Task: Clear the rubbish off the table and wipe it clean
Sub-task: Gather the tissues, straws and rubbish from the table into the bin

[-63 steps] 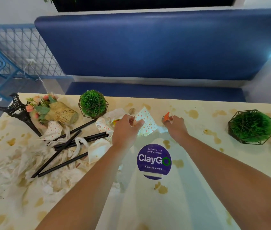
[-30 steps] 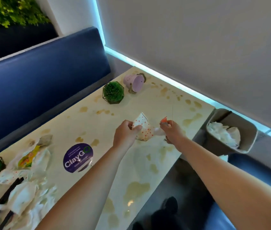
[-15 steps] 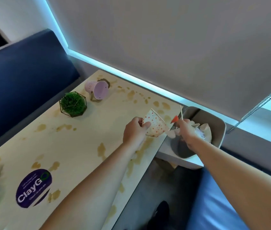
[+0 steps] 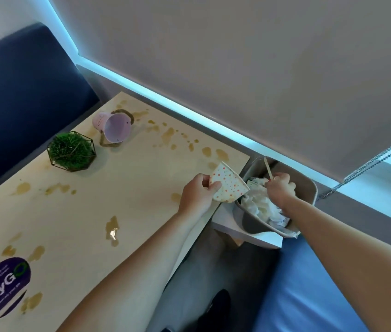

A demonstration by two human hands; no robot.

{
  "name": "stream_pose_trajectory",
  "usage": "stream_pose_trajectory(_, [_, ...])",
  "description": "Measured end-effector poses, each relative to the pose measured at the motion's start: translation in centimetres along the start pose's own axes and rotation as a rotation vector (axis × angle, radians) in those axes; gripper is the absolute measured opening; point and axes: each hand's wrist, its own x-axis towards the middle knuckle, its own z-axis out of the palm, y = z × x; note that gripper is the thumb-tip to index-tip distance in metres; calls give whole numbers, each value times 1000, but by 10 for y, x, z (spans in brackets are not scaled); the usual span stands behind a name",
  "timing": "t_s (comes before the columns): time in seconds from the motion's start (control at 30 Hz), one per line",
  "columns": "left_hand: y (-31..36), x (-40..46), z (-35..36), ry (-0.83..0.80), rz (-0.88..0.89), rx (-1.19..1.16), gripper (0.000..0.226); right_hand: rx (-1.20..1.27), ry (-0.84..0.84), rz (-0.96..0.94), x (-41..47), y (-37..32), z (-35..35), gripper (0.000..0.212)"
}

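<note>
Left of the bin [image 4: 309, 188], the left hand [image 4: 195, 197] pinches a flattened dotted paper cup [image 4: 229, 186] at the table [image 4: 141, 188] edge — the right hand [image 4: 279, 188], over the bin (tissue-filled), grips a thin stick [image 4: 268, 168].

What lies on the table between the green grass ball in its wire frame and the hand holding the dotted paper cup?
In the head view, only bare cream tabletop with brown spill stains lies between the green grass ball in its wire frame and the left hand holding the dotted paper cup.
</note>
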Motion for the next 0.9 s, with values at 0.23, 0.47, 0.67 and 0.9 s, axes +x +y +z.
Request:
stream_pose_trajectory(0.23, [6, 8, 16, 4, 24, 16, 30, -308, -74, 3, 9, 17, 0, 65])
stream_pose_trajectory(0.47, [13, 9, 31, -20, 9, 38, 34, 317, -243, -205, -25, 4, -6, 49])
stream_pose_trajectory(0.67, [23, 8, 49, -51, -21, 28, 35, 259, -315, -294, -29, 8, -14, 31])
stream_pose_trajectory(0.9, [23, 4, 56, -62, -8, 29, 25, 269, -132, -123, -3, 34, -29, 38])
